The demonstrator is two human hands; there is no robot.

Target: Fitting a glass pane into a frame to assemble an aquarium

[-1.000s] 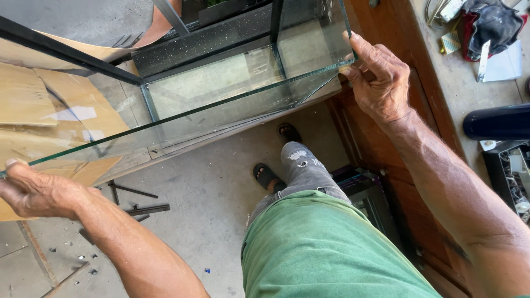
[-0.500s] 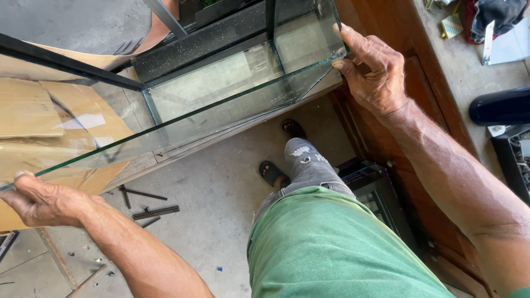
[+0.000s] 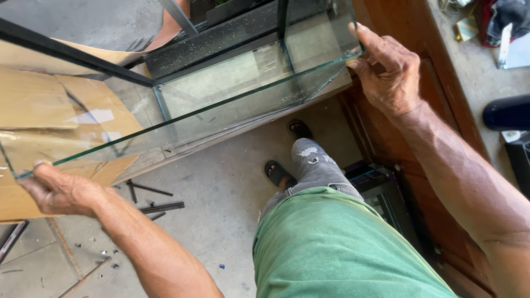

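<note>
1 view only: head-mounted camera, looking steeply down and slightly forward over the wearer's green shirt toward the concrete floor. Close range, arm's length at most: left hand sits at the lower left edge, right hand at upper right, with the glass pane spanning the frame between them. Horizon tilted, frame rotated somewhat. No 2nd view, so no overlap.

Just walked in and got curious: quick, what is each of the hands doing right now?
Left hand: closed on the near left end of the glass pane.
Right hand: closed on the pane's far right end.
</note>
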